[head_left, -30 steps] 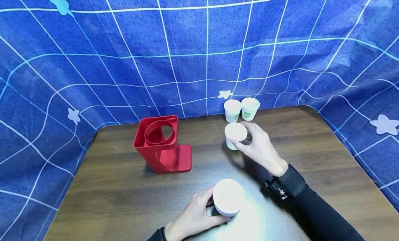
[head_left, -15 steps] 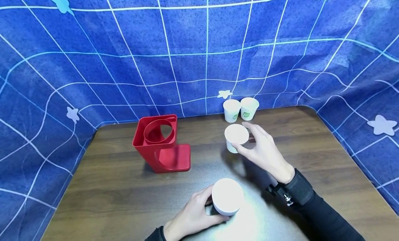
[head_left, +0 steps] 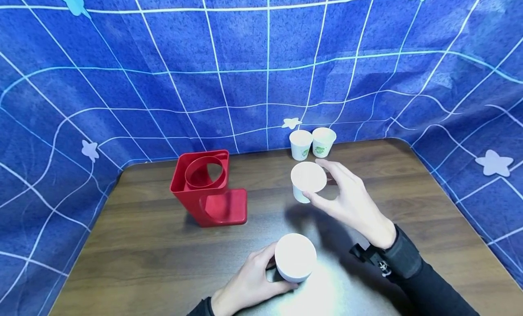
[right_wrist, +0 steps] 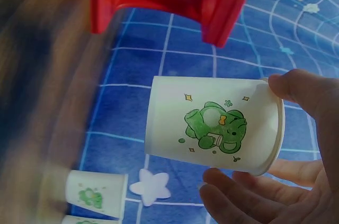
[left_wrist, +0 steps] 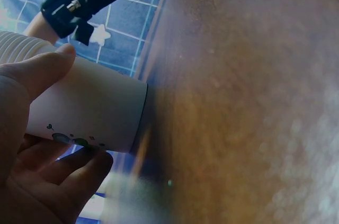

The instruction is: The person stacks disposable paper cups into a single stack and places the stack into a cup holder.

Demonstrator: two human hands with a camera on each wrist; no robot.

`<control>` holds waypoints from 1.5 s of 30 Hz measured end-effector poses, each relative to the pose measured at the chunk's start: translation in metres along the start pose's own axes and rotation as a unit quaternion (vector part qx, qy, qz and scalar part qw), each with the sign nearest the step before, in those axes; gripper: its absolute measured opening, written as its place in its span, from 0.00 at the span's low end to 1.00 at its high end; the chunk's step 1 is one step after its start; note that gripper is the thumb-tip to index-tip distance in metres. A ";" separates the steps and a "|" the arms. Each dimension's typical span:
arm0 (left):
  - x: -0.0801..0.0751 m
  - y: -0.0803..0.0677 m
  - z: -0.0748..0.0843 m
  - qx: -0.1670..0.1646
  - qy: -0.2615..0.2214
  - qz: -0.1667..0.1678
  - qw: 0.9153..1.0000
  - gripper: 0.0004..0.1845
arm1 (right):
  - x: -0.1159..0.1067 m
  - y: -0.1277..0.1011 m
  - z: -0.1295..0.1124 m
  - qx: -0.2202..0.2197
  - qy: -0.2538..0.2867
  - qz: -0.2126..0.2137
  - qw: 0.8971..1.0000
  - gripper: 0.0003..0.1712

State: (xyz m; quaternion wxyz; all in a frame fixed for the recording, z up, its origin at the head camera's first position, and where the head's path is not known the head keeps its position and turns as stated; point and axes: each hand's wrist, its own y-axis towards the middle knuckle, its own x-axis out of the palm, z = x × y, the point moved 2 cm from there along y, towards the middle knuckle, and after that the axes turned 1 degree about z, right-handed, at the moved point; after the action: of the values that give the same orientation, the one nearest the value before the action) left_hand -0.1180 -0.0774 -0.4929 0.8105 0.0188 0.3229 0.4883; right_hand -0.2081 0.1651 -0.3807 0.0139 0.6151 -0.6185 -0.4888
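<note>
Left hand (head_left: 254,278): thumb and fingers curled round a nested stack of white paper cups (head_left: 295,257); contact with the brown wood-grain table (head_left: 135,243) unconfirmed. Right hand (head_left: 354,202): apart, farther forward, pinching at the rim a white tapered paper cup with green bear print (right_wrist: 214,123), raised. Two green-printed white paper cups (head_left: 301,145) stand just beyond it. Risks: excess thumb pressure could buckle the thin wall; a loose pinch could drop the cup; a forward slip could topple the standing pair.
</note>
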 end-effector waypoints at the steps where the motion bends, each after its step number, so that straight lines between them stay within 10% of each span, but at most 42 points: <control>1: 0.000 0.000 0.000 -0.002 -0.002 -0.001 1.000 0.40 | -0.002 0.000 -0.002 -0.004 -0.002 0.001 1.000 0.41; 29: -0.001 0.000 -0.001 -0.006 0.002 -0.002 1.000 0.39 | -0.036 -0.008 -0.047 -0.185 0.069 -0.028 0.980 0.37; 45: -0.001 0.000 -0.002 0.006 0.000 -0.003 1.000 0.37 | -0.046 -0.017 -0.062 -0.192 0.115 -0.094 0.970 0.41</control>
State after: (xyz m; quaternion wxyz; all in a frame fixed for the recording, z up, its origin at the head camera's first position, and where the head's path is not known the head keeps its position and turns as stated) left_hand -0.1197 -0.0785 -0.4939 0.8121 0.0225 0.3255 0.4837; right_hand -0.1461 0.1687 -0.3319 0.1567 0.7081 -0.4471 -0.5236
